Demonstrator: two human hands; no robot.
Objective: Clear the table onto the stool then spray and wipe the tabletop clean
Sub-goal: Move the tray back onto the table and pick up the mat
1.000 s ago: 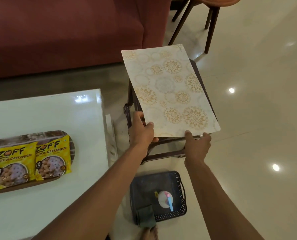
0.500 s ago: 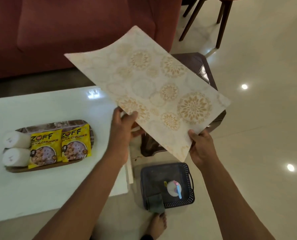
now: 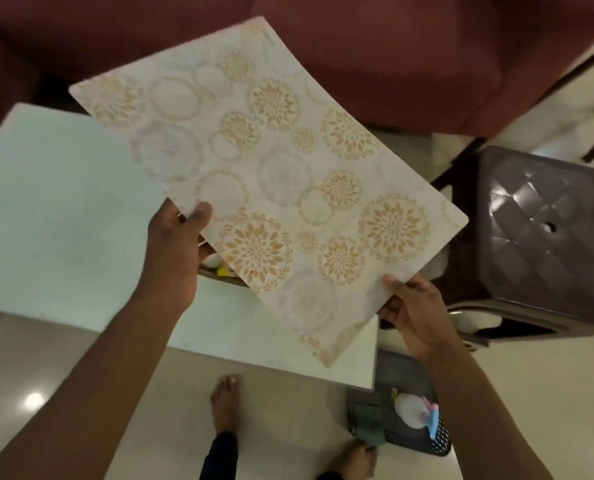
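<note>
While both hands pinch the placemat (image 3: 271,188) above the table (image 3: 56,209) | left hand (image 3: 176,251) near edge, right hand (image 3: 413,317) near corner | mat hides tray items | stool (image 3: 545,233) bare at right; basket (image 3: 441,441) with spray bottle (image 3: 415,412) on floor | mat has swung from stool toward table.

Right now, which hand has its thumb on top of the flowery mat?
The left hand. Its thumb lies on the patterned top of the placemat, at the near left edge. The right hand holds the near right edge, mostly from beneath.
</note>
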